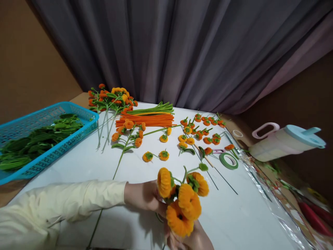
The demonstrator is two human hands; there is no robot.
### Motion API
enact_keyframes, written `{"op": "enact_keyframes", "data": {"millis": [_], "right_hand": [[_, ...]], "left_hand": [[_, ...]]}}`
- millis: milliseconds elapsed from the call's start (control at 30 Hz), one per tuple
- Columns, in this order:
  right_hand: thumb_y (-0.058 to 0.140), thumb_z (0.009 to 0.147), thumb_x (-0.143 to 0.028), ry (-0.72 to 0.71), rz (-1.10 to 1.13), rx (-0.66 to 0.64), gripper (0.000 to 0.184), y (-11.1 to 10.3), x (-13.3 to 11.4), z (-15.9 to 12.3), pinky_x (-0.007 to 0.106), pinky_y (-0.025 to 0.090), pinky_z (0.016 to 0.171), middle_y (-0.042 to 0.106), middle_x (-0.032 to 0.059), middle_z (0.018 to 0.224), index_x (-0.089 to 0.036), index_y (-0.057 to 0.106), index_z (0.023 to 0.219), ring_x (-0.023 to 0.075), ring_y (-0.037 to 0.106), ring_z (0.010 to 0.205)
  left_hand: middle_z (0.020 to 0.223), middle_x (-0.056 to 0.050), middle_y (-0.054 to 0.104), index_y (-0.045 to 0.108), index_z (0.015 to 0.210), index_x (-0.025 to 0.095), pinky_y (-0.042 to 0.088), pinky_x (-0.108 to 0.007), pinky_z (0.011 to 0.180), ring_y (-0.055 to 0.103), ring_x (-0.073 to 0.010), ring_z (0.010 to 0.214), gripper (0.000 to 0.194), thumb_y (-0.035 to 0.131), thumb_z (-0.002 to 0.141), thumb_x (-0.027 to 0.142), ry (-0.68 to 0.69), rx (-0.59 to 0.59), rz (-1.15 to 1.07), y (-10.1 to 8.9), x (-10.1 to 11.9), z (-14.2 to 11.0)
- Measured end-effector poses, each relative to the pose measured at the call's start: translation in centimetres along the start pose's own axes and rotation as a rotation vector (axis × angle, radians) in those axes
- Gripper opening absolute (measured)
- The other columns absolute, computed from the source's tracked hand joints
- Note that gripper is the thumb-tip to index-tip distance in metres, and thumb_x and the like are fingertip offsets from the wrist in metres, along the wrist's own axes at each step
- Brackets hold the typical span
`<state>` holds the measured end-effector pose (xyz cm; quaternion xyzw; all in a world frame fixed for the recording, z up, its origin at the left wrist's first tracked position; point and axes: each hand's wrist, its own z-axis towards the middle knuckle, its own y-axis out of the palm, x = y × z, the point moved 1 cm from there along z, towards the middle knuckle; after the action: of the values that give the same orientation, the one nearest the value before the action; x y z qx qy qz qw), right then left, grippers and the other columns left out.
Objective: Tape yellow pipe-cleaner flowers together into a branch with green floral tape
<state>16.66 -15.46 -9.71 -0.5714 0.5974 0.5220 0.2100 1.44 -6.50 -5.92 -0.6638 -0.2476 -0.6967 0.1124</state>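
A spray of yellow-orange fuzzy pipe-cleaner flowers [189, 201] with a small green bud at the top is held upright near the front of the table. My left hand [147, 196], in a cream sleeve, reaches in from the left and is closed at the stem, just under the blooms; the flowers cover part of its fingers. Below them, my right hand [199, 236] is also closed at the stem, its fingertips near the left hand's. Much of the stem is hidden by the blooms and hands. Beyond lie two loose yellow flower heads [163, 155].
A blue basket [90, 121] of green leaves stands left. Finished flower sprays [114, 97], orange pipe cleaners [145, 120] and green ones [153, 109] lie at the back. Several small flower heads [199, 134], green tape [229, 161] and a tumbler [283, 142] are on the right.
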Motion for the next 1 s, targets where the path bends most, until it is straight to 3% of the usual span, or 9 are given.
{"op": "enact_keyframes", "data": {"millis": [33, 100, 167, 333, 467, 667, 767, 900, 1000], "right_hand": [[0.081, 0.06, -0.049, 0.023, 0.074, 0.041, 0.041, 0.2, 0.0, -0.2, 0.021, 0.038, 0.041, 0.058, 0.0023, 0.056, -0.016, 0.058, 0.067, 0.0112, 0.051, 0.045], [0.085, 0.055, -0.042, 0.066, 0.221, 0.106, 0.04, 0.8, -0.1, -0.3, 0.02, 0.04, 0.044, 0.06, 0.0019, 0.062, -0.017, 0.058, 0.071, 0.0101, 0.053, 0.047], [0.084, 0.059, -0.042, 0.07, 0.258, 0.085, 0.038, 1.3, -0.4, -0.2, 0.018, 0.038, 0.043, 0.059, 0.0005, 0.059, -0.016, 0.058, 0.07, 0.007, 0.049, 0.042], [0.066, 0.077, -0.052, -0.048, 0.019, -0.024, 0.042, 2.3, -1.8, 0.4, 0.017, 0.031, 0.037, 0.055, 0.0009, 0.045, -0.012, 0.058, 0.065, 0.0062, 0.04, 0.034], [0.066, 0.077, -0.051, -0.063, -0.052, 0.011, 0.041, 2.1, -2.5, 0.7, 0.017, 0.032, 0.038, 0.055, 0.0003, 0.049, -0.011, 0.063, 0.07, 0.0049, 0.039, 0.035], [0.071, 0.071, -0.053, -0.06, 0.106, -0.152, 0.043, 1.8, -1.3, 1.4, 0.017, 0.025, 0.034, 0.05, -0.0016, 0.042, -0.012, 0.062, 0.062, 0.0043, 0.035, 0.031], [0.073, 0.067, -0.053, -0.051, 0.166, -0.159, 0.045, 1.8, -0.5, 1.4, 0.017, 0.03, 0.036, 0.044, -0.0046, 0.037, -0.012, 0.059, 0.056, 0.0044, 0.034, 0.029], [0.071, 0.073, -0.05, -0.06, 0.206, -0.081, 0.04, 1.7, -0.5, 0.8, 0.015, 0.028, 0.036, 0.05, -0.0024, 0.038, -0.012, 0.06, 0.063, 0.0053, 0.04, 0.03], [0.068, 0.077, -0.046, -0.08, 0.166, 0.01, 0.035, 1.8, -0.9, 0.3, 0.016, 0.029, 0.036, 0.059, 0.0017, 0.044, -0.011, 0.062, 0.073, 0.0076, 0.046, 0.032]], "left_hand": [[0.073, -0.004, 0.066, 0.068, 0.075, 0.014, 0.051, -0.03, 0.078, 0.061, -0.02, 0.08, 0.025, 0.068, 0.073, 0.038, -0.006, 0.001, 0.009, 0.2, -0.2, -0.4], [0.078, -0.005, 0.066, 0.069, 0.08, 0.013, 0.051, -0.03, 0.077, 0.059, -0.0203, 0.084, 0.025, 0.069, 0.073, 0.036, -0.029, 0.154, -0.009, 0.6, -0.6, -1.3], [0.076, -0.005, 0.065, 0.069, 0.078, 0.012, 0.05, -0.028, 0.073, 0.059, -0.0193, 0.08, 0.024, 0.072, 0.069, 0.034, -0.07, 0.276, -0.04, 1.2, -0.9, -2.0], [0.065, 0.001, 0.058, 0.065, 0.061, 0.012, 0.045, -0.021, 0.061, 0.052, -0.0117, 0.063, 0.017, 0.076, 0.063, 0.025, -0.136, 0.541, -0.03, 2.4, -1.0, -2.5], [0.056, 0.003, 0.055, 0.06, 0.061, 0.013, 0.043, -0.021, 0.052, 0.05, -0.0095, 0.051, 0.025, 0.079, 0.058, 0.029, -0.159, 0.465, -0.26, 2.5, -0.5, -1.7], [0.05, 0.001, 0.057, 0.063, 0.061, 0.011, 0.039, -0.02, 0.041, 0.048, -0.0093, 0.042, 0.035, 0.084, 0.05, 0.037, -0.18, 0.2, -0.444, 1.2, -2.1, -0.8], [0.058, -0.001, 0.061, 0.063, 0.065, 0.011, 0.039, -0.021, 0.04, 0.05, -0.0099, 0.044, 0.041, 0.084, 0.048, 0.041, -0.2, 0.089, -0.419, 0.7, -2.4, -0.4], [0.061, 0.0, 0.059, 0.063, 0.066, 0.011, 0.045, -0.023, 0.055, 0.053, -0.0113, 0.054, 0.032, 0.08, 0.059, 0.037, -0.152, 0.156, -0.265, 1.0, -1.1, -0.6], [0.07, -0.002, 0.061, 0.064, 0.068, 0.012, 0.045, -0.026, 0.063, 0.055, -0.0147, 0.065, 0.025, 0.076, 0.064, 0.034, -0.14, 0.424, -0.055, 1.8, -0.1, -1.3]]}}
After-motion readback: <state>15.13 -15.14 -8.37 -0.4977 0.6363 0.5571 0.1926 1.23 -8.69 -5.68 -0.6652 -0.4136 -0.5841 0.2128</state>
